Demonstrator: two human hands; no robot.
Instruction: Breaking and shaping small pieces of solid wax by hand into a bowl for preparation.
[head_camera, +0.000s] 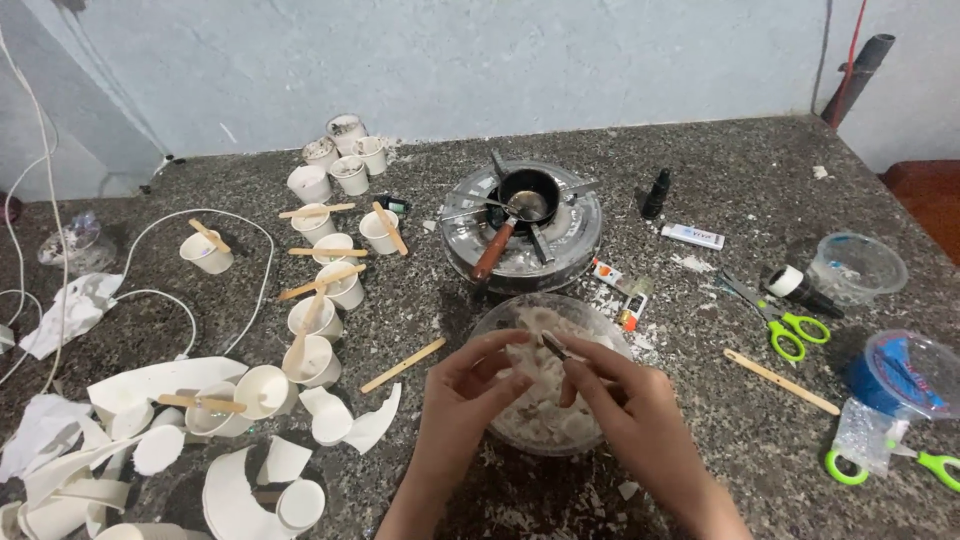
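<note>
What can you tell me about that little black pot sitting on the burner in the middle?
The small black pot looks like dark metal, round and shallow, with a reddish-brown wooden handle angled toward the person. It sits upright on the metal prongs of a round silver burner on the speckled stone counter, just behind the clear bowl. A metal spoon-like tool rests inside it. Its contents look pale; I cannot tell what they are. Neither hand touches it.

Under the left hand (468, 388) and right hand (625, 400) sits a clear glossy bowl (500, 320) of pale, waxy, matt chunks (540, 395). Beyond it, a shiny metal burner (570, 240) carries a dark pan (528, 190) with a smooth wooden handle. The worktop (700, 170) is rough speckled stone; left, matt white paper cups (312, 362) hold bare wooden sticks.
</note>
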